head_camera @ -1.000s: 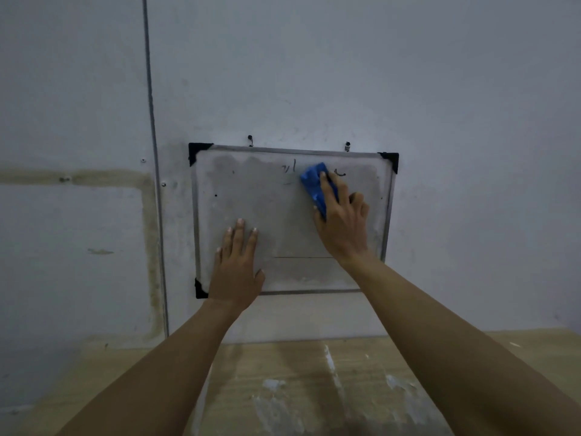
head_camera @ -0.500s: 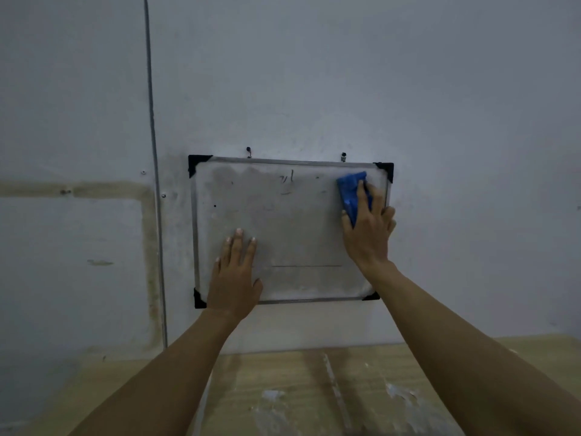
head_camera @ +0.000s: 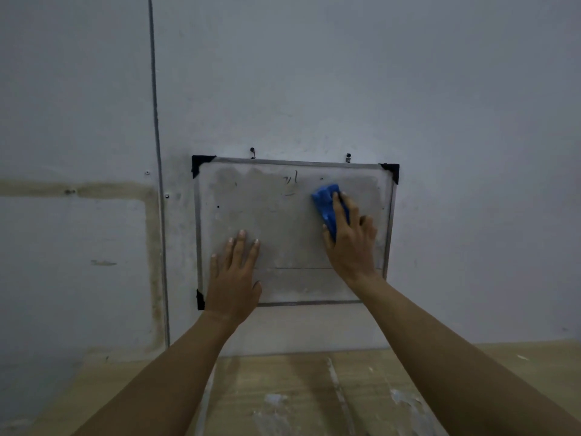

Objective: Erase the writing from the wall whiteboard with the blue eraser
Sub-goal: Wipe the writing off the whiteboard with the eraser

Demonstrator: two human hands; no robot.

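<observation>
A small whiteboard with black corner caps hangs on the grey wall. Its surface is smudged grey. A few dark pen strokes show near the top middle, and a thin line runs across low down. My right hand presses the blue eraser flat against the board's upper right part, just right of the strokes. My left hand lies flat with fingers spread on the board's lower left, holding nothing.
Two hooks hold the board's top edge. A thin vertical cable runs down the wall left of the board. Below is a paint-stained wooden tabletop.
My right hand moved the eraser to the board's top right corner, then back left and slightly down. Marks near the upper right are gone. My left hand stayed put.
</observation>
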